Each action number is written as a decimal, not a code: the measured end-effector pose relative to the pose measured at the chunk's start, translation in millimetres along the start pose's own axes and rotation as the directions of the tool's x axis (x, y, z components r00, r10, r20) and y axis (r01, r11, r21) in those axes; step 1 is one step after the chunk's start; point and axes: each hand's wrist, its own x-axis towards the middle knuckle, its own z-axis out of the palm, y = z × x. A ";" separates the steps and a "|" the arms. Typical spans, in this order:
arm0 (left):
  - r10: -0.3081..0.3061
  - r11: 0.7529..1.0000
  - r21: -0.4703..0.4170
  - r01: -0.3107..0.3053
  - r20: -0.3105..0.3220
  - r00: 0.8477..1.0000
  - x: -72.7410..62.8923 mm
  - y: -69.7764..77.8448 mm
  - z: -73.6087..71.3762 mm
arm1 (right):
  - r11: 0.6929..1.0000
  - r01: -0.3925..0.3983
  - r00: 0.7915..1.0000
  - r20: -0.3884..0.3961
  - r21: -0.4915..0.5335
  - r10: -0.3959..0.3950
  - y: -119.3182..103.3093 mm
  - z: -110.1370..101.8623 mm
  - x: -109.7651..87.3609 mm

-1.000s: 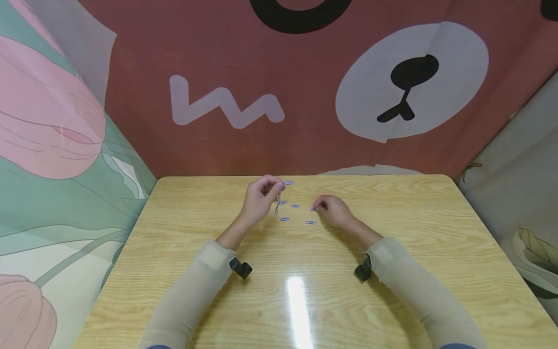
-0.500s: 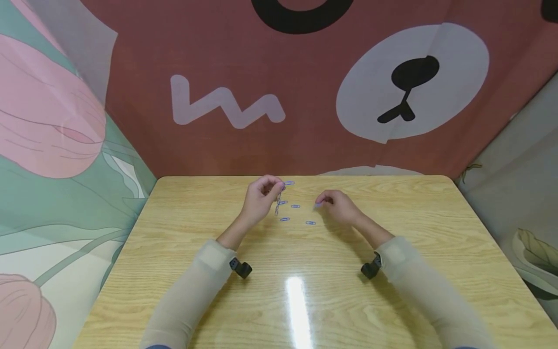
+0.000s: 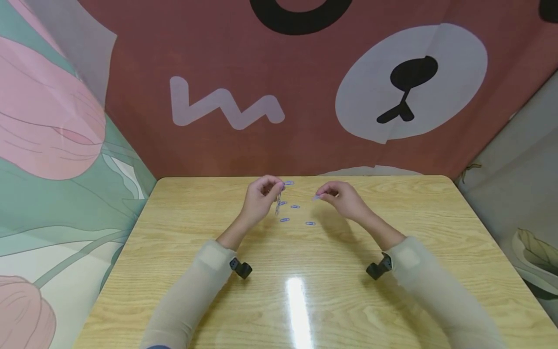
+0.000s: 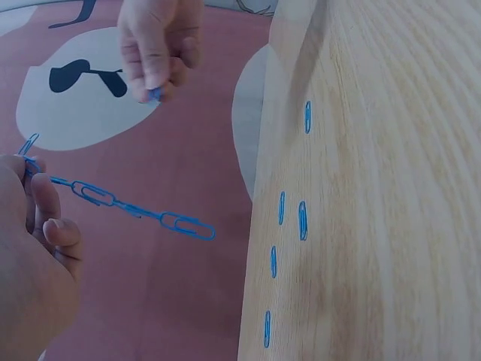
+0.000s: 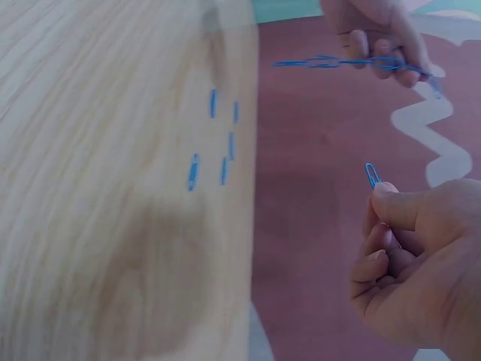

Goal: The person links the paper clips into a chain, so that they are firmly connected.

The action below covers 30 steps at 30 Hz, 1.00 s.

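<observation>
Above the table's far part, my left hand (image 3: 260, 201) pinches a chain of linked blue paper clips (image 4: 94, 194) that hangs down from its fingertips. One clip of the chain sticks up past the thumb in the left wrist view. My right hand (image 3: 344, 201) pinches a single blue paper clip (image 5: 371, 175) between thumb and index finger, held off the table and apart from the chain. Several loose paper clips lie flat on the wood between and below the hands, among them one near the front (image 3: 310, 223) and one by the far edge (image 3: 289, 183).
The wooden table (image 3: 305, 257) ends at a patterned cloth (image 3: 305, 121) hanging just behind its far edge. Other cloth hangs at the left (image 3: 52, 121) and right. Each wrist carries a small black camera (image 3: 241, 267).
My right hand has risen off the table with its paper clip, moving up and slightly to the right. The left hand and the chain stay almost where they were.
</observation>
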 end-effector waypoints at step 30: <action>-0.014 1.000 0.013 0.014 -0.001 1.000 3.1 -2.5 15.0 | 0.969 -0.015 0.996 -0.077 0.245 0.035 -56.9 -8.8 3.0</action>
